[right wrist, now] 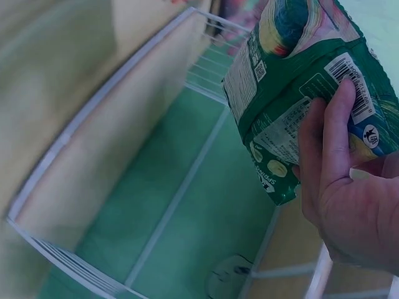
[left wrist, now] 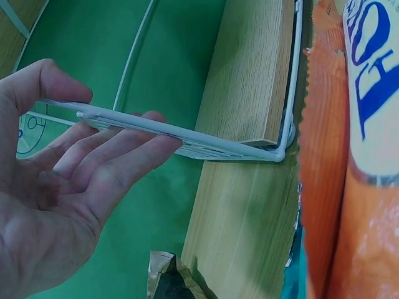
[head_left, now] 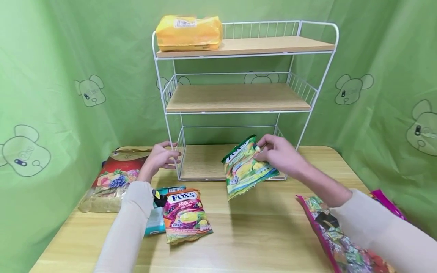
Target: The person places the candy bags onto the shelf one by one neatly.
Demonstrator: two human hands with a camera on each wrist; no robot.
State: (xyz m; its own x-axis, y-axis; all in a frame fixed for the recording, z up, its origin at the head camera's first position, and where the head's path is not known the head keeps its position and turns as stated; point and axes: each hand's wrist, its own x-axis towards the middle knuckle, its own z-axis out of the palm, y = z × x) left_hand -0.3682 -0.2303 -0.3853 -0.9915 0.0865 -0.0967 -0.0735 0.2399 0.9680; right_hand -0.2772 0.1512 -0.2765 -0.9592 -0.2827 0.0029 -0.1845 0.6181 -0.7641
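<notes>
My right hand (head_left: pixel 280 153) grips a green bag of Fox's candy (head_left: pixel 241 172) by its side, tilted, in front of the bottom shelf. In the right wrist view, fingers lie across the bag's printed back (right wrist: pixel 299 75). On the rack's left side, my left hand (head_left: pixel 162 157) holds the white wire frame (left wrist: pixel 212 142), thumb on one side and fingers on the other. The three-tier shelf rack (head_left: pixel 239 98) stands on the table. Just below my left hand lies an orange and purple bag of Fox's fruit candy (head_left: pixel 186 218), partly over a teal packet (head_left: pixel 155 223).
A yellow package (head_left: pixel 189 33) sits on the top shelf, at its left. Left of the rack lies a large red and gold bag (head_left: pixel 119 178). A pink-edged bag of wrapped candies (head_left: pixel 345 242) is at the right, partly behind my forearm. Green curtains (head_left: pixel 61 49) surround the table.
</notes>
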